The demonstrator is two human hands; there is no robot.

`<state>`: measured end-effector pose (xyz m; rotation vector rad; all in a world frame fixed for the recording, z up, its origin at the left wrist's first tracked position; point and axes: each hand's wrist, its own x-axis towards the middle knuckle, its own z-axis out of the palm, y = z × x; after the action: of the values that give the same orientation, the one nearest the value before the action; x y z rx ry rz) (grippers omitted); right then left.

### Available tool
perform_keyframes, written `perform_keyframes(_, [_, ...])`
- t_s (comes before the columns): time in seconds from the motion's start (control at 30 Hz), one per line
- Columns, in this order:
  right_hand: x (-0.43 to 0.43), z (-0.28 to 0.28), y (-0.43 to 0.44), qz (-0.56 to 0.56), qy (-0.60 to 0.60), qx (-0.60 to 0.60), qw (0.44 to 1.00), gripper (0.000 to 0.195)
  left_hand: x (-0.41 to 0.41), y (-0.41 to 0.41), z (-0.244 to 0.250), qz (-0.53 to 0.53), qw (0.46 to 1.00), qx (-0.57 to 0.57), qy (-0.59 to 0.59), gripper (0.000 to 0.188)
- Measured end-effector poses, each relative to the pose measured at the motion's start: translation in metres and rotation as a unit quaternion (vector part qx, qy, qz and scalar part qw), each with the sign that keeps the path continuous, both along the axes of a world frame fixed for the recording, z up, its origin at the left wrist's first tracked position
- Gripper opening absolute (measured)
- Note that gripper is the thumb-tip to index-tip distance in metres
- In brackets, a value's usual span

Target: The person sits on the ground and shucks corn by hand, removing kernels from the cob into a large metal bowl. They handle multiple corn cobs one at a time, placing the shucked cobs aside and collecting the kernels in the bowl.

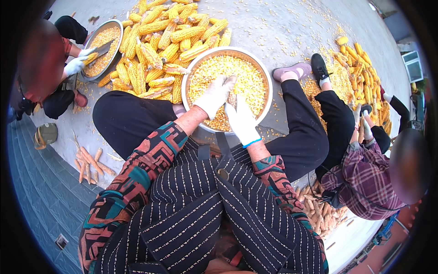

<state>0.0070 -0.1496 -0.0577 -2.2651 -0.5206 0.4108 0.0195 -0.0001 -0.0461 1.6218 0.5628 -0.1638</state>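
Note:
Both my hands wear white work gloves and meet over a round metal basin (269, 97) full of loose corn kernels (219, 70). My left hand (214, 94) reaches in from the left, its thumb and fingers bent downward around the near end of a reddish-brown piece of a corn cob (232, 99). Close against it, my right hand (241, 118) has its fingers on the same piece. Most of the cob piece is hidden by the gloves, so which hand bears it is hard to tell. The basin stands between my legs.
Yellow corn cobs (154, 51) are heaped beyond the basin. Stripped cobs (90, 164) lie at the left, more (321, 212) at the lower right. A co-worker at the left holds a cob over another basin (119, 44); a person in plaid (362, 181) sits at the right by another corn heap (366, 82).

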Motion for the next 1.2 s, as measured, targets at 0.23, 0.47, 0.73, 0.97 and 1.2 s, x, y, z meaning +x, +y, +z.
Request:
perform_keyframes(0.23, [0.008, 0.012, 0.005, -0.050, 0.144, 0.055, 0.987, 0.060, 0.000, 0.012, -0.017, 0.030, 0.997, -0.044, -0.047, 0.049])
perform_keyframes(0.47, [-0.001, 0.008, 0.002, -0.018, 0.057, -0.014, 0.998, 0.064, 0.003, 0.013, -0.009, -0.017, 0.999, -0.013, -0.041, 0.051])
perform_keyframes(0.73, [0.000, 0.012, 0.004, 0.004, -0.017, -0.047, 0.999, 0.061, 0.001, 0.014, 0.015, 0.066, 0.992, -0.076, 0.071, 0.057])
perform_keyframes(0.97, [0.002, 0.026, 0.011, 0.003, 0.043, -0.102, 0.994, 0.058, -0.006, -0.005, -0.006, -0.009, 0.999, 0.043, -0.017, 0.045])
perform_keyframes(1.2, [-0.003, -0.002, 0.005, -0.021, -0.126, -0.025, 0.992, 0.051, -0.009, -0.002, -0.016, 0.033, 0.998, 0.041, -0.044, 0.044])
